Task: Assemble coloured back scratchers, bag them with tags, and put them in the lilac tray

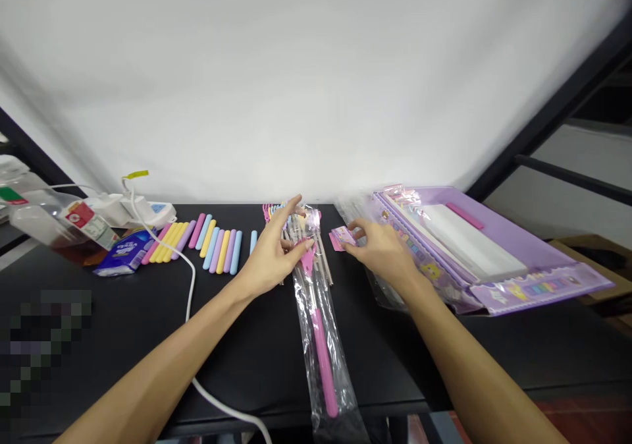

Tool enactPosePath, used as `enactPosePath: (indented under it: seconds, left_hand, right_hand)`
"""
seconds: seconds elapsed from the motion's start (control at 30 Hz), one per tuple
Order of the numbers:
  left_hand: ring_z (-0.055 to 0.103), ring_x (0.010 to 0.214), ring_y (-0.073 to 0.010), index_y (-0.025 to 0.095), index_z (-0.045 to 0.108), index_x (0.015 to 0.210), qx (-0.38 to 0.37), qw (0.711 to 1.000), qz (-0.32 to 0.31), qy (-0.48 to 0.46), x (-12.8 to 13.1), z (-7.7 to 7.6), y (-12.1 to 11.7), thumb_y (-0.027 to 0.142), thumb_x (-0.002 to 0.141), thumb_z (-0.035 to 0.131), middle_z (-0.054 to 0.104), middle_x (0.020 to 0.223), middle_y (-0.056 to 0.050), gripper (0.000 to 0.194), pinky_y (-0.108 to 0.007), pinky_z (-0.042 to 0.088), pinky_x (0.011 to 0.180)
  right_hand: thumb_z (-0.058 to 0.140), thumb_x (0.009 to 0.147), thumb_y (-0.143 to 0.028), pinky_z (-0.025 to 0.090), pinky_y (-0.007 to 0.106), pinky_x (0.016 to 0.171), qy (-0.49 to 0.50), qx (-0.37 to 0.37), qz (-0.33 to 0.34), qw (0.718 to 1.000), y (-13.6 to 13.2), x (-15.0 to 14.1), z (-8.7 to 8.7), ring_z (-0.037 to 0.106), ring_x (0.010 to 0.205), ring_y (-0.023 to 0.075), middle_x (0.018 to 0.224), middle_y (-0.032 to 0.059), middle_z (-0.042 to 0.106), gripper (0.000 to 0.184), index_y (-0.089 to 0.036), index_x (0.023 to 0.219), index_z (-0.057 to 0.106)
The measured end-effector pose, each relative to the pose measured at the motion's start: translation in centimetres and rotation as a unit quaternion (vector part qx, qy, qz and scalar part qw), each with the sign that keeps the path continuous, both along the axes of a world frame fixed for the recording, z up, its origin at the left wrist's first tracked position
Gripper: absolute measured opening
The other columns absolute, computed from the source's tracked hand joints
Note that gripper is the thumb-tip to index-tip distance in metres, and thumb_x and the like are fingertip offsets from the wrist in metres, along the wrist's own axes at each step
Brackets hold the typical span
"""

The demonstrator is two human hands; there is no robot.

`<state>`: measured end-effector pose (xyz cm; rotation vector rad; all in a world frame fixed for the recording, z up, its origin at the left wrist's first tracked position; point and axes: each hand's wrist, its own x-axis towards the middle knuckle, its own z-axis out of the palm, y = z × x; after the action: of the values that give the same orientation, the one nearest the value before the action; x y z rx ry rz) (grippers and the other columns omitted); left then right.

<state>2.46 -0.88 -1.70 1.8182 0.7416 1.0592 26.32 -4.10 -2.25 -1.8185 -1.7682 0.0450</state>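
Note:
A pink stick with a thin silvery shaft and a pointed pink head [324,358] lies inside a long clear plastic sleeve [348,385], pointing away from me. Over its far end is my left hand [274,249], index finger stretched out and thumb tip against the pink head. The fingers stay apart; some are hidden behind the hand. My right hand [382,246] pinches small pink printed cards [342,238] just right of the sleeve. Thin pale sticks [323,259] and small colourful pieces [268,211] lie around the sleeve's far end, partly covered by my left hand.
Several pastel sticks [220,251] lie in rows at left. Beyond them are a blue tissue pack [126,251], a power strip [160,213] and a bottle [54,217]. A white cable [190,292] crosses the black table. An open purple box [533,249] stands at right.

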Motion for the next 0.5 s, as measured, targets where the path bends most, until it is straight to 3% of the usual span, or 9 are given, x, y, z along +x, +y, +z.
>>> enactPosePath:
  seconds: [0.13,0.23,0.33,0.5]
  left_hand:
    - [0.063,0.086,-0.0132,0.041,0.03,0.156,0.004,1.0,-0.001,0.006,0.0,0.0,-0.1,0.03,0.089,0.067,0.038,0.157,-0.01,0.077,-0.017,0.05,0.056]
    - [0.059,0.072,-0.008,0.042,0.029,0.155,-0.003,1.0,-0.005,0.01,0.1,-0.1,0.0,0.031,0.089,0.067,0.037,0.157,-0.011,0.078,-0.017,0.048,0.051]
    - [0.047,0.053,-0.0005,0.045,0.029,0.154,-0.019,1.0,-0.009,0.01,0.0,-0.3,0.1,0.03,0.089,0.068,0.037,0.157,-0.011,0.078,-0.018,0.046,0.047]
    - [0.043,0.049,0.0015,0.045,0.03,0.154,-0.032,0.999,-0.015,0.005,-0.1,-0.5,0.2,0.03,0.089,0.068,0.036,0.159,-0.012,0.077,-0.018,0.044,0.044]
  right_hand:
    - [0.073,0.075,-0.037,0.046,0.041,0.066,-0.021,-0.015,-0.058,0.998,-0.2,-0.5,0.7,0.07,0.079,0.0314,0.084,0.0088,0.076,0.026,-0.023,0.097,0.074]
    - [0.074,0.073,-0.037,0.05,0.042,0.07,0.008,0.003,-0.06,0.998,-0.3,-0.6,1.1,0.07,0.079,0.0291,0.088,0.0068,0.076,0.028,-0.023,0.097,0.072]
    - [0.074,0.069,-0.027,0.054,0.038,0.069,0.11,0.012,-0.031,0.993,0.1,-0.1,0.9,0.07,0.072,0.0233,0.087,0.0054,0.074,0.026,-0.02,0.093,0.069]
    - [0.073,0.069,-0.022,0.058,0.038,0.069,0.276,0.013,0.018,0.961,0.8,0.2,0.6,0.071,0.072,0.0232,0.074,0.0061,0.071,0.014,-0.016,0.082,0.069]
